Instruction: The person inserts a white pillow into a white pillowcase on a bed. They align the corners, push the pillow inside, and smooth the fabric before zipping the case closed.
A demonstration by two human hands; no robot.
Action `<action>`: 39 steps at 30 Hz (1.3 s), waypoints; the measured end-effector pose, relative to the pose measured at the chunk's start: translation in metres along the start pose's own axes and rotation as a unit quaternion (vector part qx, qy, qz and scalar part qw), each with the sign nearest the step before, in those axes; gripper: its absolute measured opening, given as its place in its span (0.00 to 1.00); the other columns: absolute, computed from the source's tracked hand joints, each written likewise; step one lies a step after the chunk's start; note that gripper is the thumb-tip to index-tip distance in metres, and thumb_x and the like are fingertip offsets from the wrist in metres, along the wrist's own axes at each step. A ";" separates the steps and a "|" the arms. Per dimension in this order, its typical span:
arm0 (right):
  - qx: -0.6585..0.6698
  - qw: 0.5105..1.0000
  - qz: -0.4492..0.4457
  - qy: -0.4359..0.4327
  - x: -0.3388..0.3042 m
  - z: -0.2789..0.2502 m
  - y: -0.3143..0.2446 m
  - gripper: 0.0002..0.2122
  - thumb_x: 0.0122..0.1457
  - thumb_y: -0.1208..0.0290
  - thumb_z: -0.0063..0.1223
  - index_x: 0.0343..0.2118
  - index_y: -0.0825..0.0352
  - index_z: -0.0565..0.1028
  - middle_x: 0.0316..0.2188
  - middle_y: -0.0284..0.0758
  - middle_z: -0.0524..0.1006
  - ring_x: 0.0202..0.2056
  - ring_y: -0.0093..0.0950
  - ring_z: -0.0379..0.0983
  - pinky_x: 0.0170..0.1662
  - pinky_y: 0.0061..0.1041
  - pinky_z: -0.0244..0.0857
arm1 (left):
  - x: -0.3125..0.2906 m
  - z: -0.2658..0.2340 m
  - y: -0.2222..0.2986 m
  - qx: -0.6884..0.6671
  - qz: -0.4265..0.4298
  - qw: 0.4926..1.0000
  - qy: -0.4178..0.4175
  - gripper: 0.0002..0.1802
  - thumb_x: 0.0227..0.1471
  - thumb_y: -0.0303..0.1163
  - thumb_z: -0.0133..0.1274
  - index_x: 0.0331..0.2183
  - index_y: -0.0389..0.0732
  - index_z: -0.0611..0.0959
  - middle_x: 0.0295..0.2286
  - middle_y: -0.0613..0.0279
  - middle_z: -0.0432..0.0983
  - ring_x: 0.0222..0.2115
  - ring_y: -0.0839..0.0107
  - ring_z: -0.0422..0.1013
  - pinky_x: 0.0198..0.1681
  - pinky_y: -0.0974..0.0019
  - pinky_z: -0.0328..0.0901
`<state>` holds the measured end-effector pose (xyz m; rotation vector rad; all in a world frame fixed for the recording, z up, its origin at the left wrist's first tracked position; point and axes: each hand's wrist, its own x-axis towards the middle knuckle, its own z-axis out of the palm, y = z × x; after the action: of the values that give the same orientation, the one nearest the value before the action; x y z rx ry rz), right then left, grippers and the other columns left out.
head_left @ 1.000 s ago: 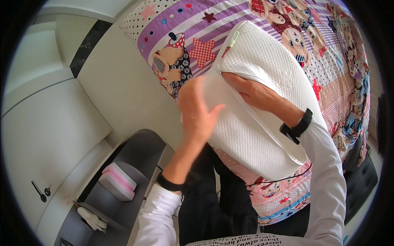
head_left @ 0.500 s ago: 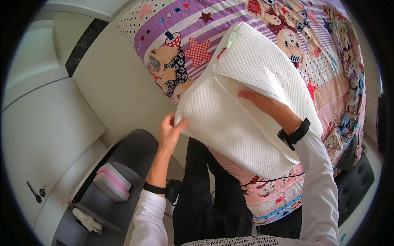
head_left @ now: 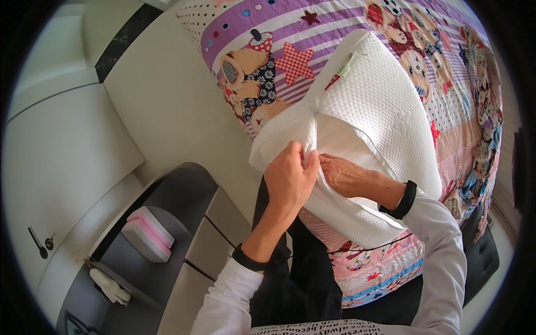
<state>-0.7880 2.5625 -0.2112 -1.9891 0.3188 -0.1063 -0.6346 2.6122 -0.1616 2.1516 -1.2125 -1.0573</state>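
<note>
A white pillow in a textured zip cover [head_left: 385, 117] lies on a patchwork quilt [head_left: 268, 72] printed with bears and stars. My left hand [head_left: 290, 178] pinches the open edge of the cover at the pillow's near end. My right hand [head_left: 346, 174] lies just beside it, fingers on the same edge of the cover, with part of the hand against the inner pillow. Both wrists wear dark bands under white sleeves.
A dark grey bedside unit [head_left: 184, 245] stands at lower left with a pink-and-white sponge block [head_left: 148, 233] on it and a white cloth [head_left: 109, 285] below. White cabinet fronts [head_left: 61, 151] fill the left. A black seat edge [head_left: 483, 251] shows at right.
My left hand has moved from the pillow's left corner to the cover's open edge and gripped it. My right hand has slid down off the top to meet it.
</note>
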 end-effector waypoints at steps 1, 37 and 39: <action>-0.082 0.994 -0.066 0.007 0.004 0.001 0.004 0.12 0.51 0.77 0.45 0.39 0.74 0.69 0.37 0.48 0.73 0.40 0.45 0.70 0.44 0.35 0.65 | 0.006 0.000 0.002 -0.001 0.035 0.999 0.009 0.14 0.47 0.37 0.55 0.23 0.36 0.73 0.16 0.54 0.72 0.18 0.57 0.71 0.22 0.59 0.62; 0.422 0.771 0.326 0.349 -0.004 0.109 -0.044 0.09 0.61 0.66 0.43 0.42 0.61 0.71 0.39 0.35 0.72 0.42 0.28 0.68 0.43 0.25 0.63 | 0.108 -0.013 0.015 -0.198 0.077 0.951 -0.226 0.33 0.40 0.48 0.63 0.37 0.28 0.73 0.32 0.49 0.75 0.30 0.62 0.74 0.37 0.63 0.67; 0.446 0.749 0.302 0.385 -0.003 0.121 -0.043 0.09 0.61 0.66 0.43 0.42 0.60 0.71 0.39 0.35 0.72 0.42 0.28 0.68 0.42 0.25 0.63 | 0.113 -0.010 0.020 -0.095 0.097 0.968 -0.211 0.31 0.38 0.45 0.64 0.35 0.29 0.73 0.29 0.49 0.76 0.31 0.58 0.74 0.37 0.61 0.67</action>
<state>-0.7572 2.6869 -0.2239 -0.7257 1.1821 -0.5561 -0.6010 2.5046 -0.1872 1.6728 -1.4060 -1.5220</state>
